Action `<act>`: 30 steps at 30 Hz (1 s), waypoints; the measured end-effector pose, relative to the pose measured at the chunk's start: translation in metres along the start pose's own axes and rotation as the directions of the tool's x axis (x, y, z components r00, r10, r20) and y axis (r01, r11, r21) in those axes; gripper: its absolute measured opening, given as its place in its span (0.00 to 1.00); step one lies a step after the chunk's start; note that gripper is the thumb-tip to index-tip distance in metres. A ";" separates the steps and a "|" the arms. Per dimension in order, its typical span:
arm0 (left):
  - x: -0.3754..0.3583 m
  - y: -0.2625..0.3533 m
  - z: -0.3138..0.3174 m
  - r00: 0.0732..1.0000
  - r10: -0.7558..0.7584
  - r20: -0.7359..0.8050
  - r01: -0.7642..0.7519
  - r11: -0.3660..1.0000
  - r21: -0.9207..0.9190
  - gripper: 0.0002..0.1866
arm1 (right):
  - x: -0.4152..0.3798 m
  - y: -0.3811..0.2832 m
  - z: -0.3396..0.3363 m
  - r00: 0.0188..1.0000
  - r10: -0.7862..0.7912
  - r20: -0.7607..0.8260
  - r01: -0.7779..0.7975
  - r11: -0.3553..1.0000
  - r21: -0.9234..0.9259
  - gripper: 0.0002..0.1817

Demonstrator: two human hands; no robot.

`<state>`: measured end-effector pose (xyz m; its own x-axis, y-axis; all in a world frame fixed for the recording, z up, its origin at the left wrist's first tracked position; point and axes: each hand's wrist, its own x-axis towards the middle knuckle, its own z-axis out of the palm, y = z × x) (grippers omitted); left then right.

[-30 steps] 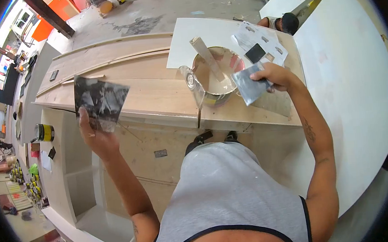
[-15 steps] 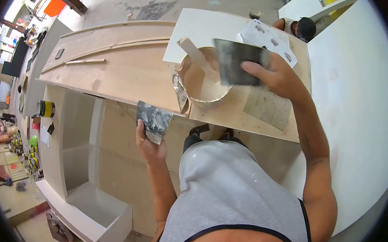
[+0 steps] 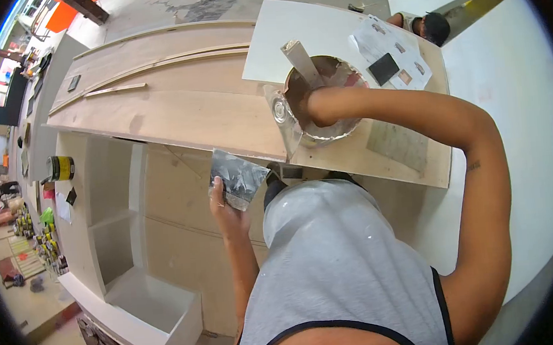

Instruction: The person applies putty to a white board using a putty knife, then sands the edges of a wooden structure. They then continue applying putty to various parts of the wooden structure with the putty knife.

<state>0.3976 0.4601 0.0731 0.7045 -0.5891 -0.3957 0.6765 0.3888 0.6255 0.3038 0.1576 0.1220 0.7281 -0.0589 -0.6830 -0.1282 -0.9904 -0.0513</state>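
Note:
My left hand (image 3: pixel 229 209) grips a flat dark plate (image 3: pixel 237 175) smeared with pale paste, held up in front of the bench edge. Deep inside the round bucket (image 3: pixel 341 137) is my right hand (image 3: pixel 324 108); its fingers are hidden, and so is anything they hold. A pale wooden stick (image 3: pixel 301 63) leans upright against the bucket's inner wall. Dried paste coats the bucket rim. Next to the bucket, on its left, a clear plastic piece (image 3: pixel 283 117) hangs over the bench edge.
The wooden bench (image 3: pixel 176 109) bears thin wooden strips (image 3: pixel 117 90), a white board (image 3: pixel 267 38), printed sheets (image 3: pixel 370 41) with a dark square (image 3: pixel 383 69), and a grey sheet (image 3: pixel 396 146). Another person (image 3: pixel 434 29) is beyond the bench. White cabinets (image 3: pixel 109 203) stand left; a white panel (image 3: pixel 506 150) stands right.
My right hand, which held a dark flat plate above the bucket, has gone down into the bucket, and that plate is out of sight. My left hand keeps its plate. The view has shifted slightly.

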 end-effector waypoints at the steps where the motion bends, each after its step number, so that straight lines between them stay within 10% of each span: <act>1: 0.005 0.002 -0.007 1.000 0.012 -0.001 -0.012 0.999 0.040 0.17 | 0.015 0.000 0.010 1.000 0.013 0.010 -0.013 1.000 0.010 0.12; 4: 0.016 0.013 -0.014 0.997 -0.032 0.063 0.030 0.999 0.036 0.18 | 0.025 0.004 0.011 0.954 -0.120 0.273 0.208 0.925 -0.319 0.15; 6: 0.020 0.018 -0.010 0.997 -0.040 0.062 0.039 0.999 0.020 0.20 | -0.011 0.007 -0.011 0.994 0.049 0.102 -0.070 0.975 0.213 0.16; 11: 0.030 0.034 0.010 0.989 -0.082 0.125 0.089 0.994 -0.056 0.23 | -0.110 0.009 -0.052 0.904 0.216 -0.368 -0.010 0.873 0.487 0.15; 16: 0.040 0.043 0.079 0.937 -0.136 0.323 0.094 0.985 0.142 0.19 | -0.189 -0.011 -0.062 0.739 0.585 -0.335 -0.076 0.566 0.821 0.16; 19: 0.043 0.041 0.124 0.942 -0.155 0.298 0.052 0.943 0.327 0.18 | -0.197 -0.009 -0.036 0.577 0.547 -0.606 0.252 0.587 0.769 0.16; 24: 0.039 0.032 0.172 0.914 -0.202 0.352 0.007 0.875 0.485 0.16 | -0.212 -0.027 -0.040 0.411 0.581 -0.702 0.424 0.560 0.712 0.14; 28: 0.029 0.032 0.193 0.862 -0.141 0.487 -0.319 0.595 0.738 0.19 | -0.216 -0.036 -0.043 0.272 0.582 -0.766 0.465 0.617 0.634 0.16; 30: 0.027 0.033 0.195 0.888 -0.142 0.436 -0.246 0.654 0.715 0.19 | -0.214 -0.038 -0.043 0.077 0.552 -0.830 0.528 0.684 0.504 0.17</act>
<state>0.3974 0.3191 0.2144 0.4358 -0.8879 -0.1472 0.1153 -0.1071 0.9875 0.1820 0.2028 0.3020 0.5444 -0.6554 0.5235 -0.0431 -0.6452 -0.7628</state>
